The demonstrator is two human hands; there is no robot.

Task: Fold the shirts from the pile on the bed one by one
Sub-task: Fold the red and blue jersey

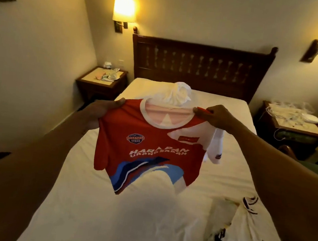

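A red shirt with a white collar, white lettering and blue waves at its hem hangs in the air over the bed. My left hand grips its left shoulder and my right hand pinches its right shoulder, so the front faces me. Its white right sleeve dangles beside it. A pile of white shirts with dark stripes lies crumpled at the bed's near right. Behind the collar, a bunched white garment sits near the head of the bed.
A dark wooden headboard stands at the far end. A nightstand with small items is at the left, another with white cables at the right. Lit wall lamps hang above both.
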